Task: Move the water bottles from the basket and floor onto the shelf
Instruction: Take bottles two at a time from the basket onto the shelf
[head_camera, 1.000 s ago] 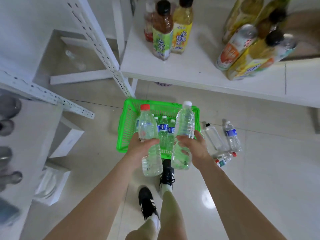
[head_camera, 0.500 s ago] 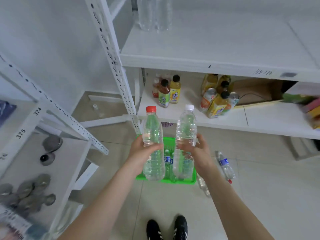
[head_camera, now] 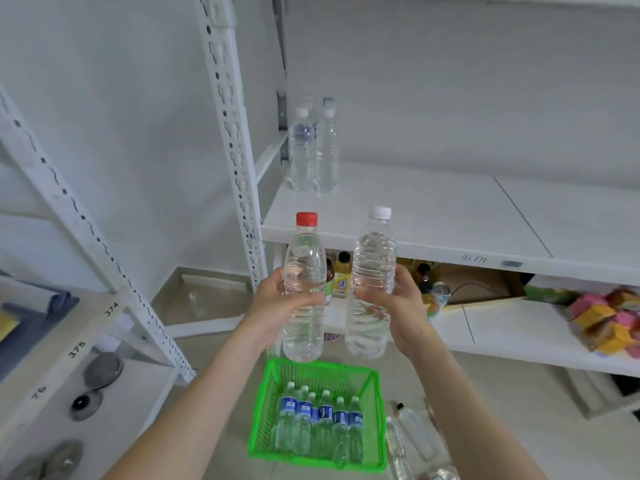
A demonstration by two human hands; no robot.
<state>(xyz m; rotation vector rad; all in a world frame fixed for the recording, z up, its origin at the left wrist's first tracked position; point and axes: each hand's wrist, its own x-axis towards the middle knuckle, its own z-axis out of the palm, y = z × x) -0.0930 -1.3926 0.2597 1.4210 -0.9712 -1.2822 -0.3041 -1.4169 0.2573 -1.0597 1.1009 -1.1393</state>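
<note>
Left hand [head_camera: 273, 306]: I grip the red-capped bottle [head_camera: 304, 271] upright.
Right hand [head_camera: 407, 308]: curled round the white-capped bottle [head_camera: 374, 258], upright near the shelf [head_camera: 433, 216] edge, ready for standing.

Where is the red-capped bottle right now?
In the head view, centre: the left hand holds the red-capped bottle upright, just left of the white-capped bottle, above the green basket, before the shelf.

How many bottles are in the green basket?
6 bottles, upright with blue labels, bunched in a row across the basket, toward its near side. Others could be hidden behind them.
</note>
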